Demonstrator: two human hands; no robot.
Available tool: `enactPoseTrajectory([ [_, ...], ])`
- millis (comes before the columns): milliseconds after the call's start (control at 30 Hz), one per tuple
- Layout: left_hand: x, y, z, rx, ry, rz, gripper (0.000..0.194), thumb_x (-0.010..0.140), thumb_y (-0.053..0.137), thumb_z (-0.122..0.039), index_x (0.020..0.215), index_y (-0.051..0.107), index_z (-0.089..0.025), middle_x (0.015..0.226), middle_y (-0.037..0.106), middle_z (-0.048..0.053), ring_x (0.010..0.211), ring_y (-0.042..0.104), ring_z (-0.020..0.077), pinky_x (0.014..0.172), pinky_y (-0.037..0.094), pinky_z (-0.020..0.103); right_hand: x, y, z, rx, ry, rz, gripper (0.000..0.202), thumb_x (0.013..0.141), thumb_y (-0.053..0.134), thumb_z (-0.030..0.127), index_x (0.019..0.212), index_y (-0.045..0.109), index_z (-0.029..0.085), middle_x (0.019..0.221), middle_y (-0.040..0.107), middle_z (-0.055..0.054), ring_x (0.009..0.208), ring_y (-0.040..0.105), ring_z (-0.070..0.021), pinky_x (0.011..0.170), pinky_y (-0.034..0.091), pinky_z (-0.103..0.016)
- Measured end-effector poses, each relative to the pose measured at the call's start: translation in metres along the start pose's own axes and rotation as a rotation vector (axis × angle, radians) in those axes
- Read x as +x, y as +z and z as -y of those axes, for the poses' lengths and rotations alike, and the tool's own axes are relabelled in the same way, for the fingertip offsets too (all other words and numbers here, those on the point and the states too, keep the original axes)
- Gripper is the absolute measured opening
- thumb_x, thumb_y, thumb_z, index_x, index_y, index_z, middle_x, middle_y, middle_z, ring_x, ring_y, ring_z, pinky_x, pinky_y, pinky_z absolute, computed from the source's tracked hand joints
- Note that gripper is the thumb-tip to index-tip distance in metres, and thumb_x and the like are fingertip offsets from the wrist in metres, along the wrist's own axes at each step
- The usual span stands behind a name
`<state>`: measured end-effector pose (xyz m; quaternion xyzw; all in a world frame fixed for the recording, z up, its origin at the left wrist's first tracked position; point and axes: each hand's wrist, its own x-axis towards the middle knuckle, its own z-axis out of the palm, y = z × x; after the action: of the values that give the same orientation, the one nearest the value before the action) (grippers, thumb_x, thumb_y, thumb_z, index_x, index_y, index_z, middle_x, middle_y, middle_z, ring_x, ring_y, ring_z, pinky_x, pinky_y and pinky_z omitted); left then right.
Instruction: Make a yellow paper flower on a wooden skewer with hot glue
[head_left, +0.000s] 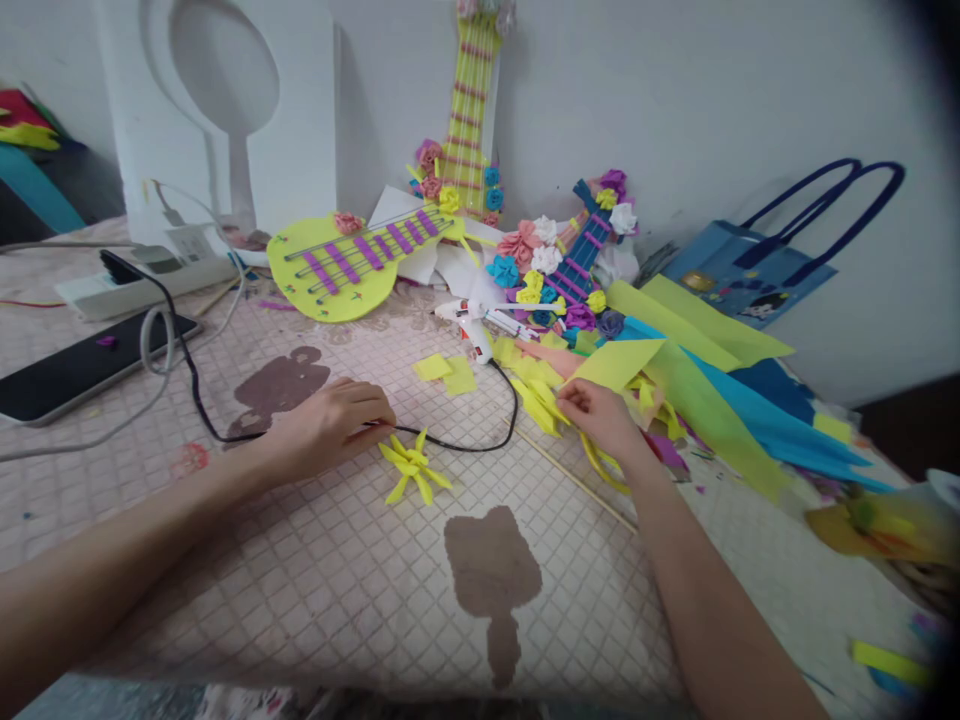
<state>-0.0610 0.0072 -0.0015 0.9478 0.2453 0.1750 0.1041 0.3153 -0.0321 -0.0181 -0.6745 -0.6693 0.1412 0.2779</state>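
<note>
A yellow paper flower (pixel 415 467) with narrow, pointed petals lies on the quilted tablecloth. Just to its left, my left hand (pixel 334 425) rests on the cloth over a black cord, fingers loosely stretched toward the flower and holding nothing visible. On the right, my right hand (pixel 604 420) has its fingertips pinched at the edge of a pile of folded yellow paper strips (pixel 541 403); its grip is partly hidden. A white glue gun (pixel 471 328) lies behind the strips, its cord curving toward my left hand. Two yellow paper squares (pixel 445 372) lie between the hands.
Paper-decorated guitars, including a yellow one (pixel 337 268), stand along the wall. A phone (pixel 82 365) and power strip (pixel 142 285) are at left. A thin stick (pixel 574 477) lies near my right wrist. Coloured paper sheets (pixel 739 400) and a blue bag (pixel 750 270) are at right.
</note>
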Motion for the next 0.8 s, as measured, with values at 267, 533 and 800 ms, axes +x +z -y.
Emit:
enactPoseTrajectory([
  [267,-0.001,0.001,0.000,0.008,0.009,-0.005,0.021,0.094,0.040,-0.025,0.087,0.059,-0.018,0.086,0.062,0.003,0.081,0.056,0.0143,0.078,0.039,0.028,-0.002,0.004,0.004,-0.172,-0.086,0.018,0.009,0.070,0.052,0.013,0.075,0.057,0.020,0.075,0.059,-0.002,0.071,0.055,-0.0162,0.068,0.042,-0.029],
  [533,0.000,0.001,0.003,0.009,-0.002,-0.108,0.017,0.092,0.044,-0.023,0.086,0.059,-0.017,0.085,0.062,0.003,0.079,0.058,0.0137,0.076,0.040,0.027,-0.006,0.001,0.014,-0.334,-0.158,0.059,0.013,0.082,0.048,0.018,0.081,0.061,0.019,0.084,0.059,-0.006,0.078,0.057,-0.0186,0.071,0.042,-0.030],
  [800,0.034,-0.016,-0.014,0.080,0.046,-0.109,0.016,0.092,0.046,-0.024,0.092,0.060,-0.017,0.091,0.063,0.005,0.085,0.058,0.0163,0.080,0.041,0.030,-0.008,0.001,0.017,-0.354,-0.165,0.082,0.012,0.082,0.049,0.017,0.081,0.060,0.020,0.082,0.060,-0.005,0.076,0.057,-0.0177,0.067,0.041,-0.028],
])
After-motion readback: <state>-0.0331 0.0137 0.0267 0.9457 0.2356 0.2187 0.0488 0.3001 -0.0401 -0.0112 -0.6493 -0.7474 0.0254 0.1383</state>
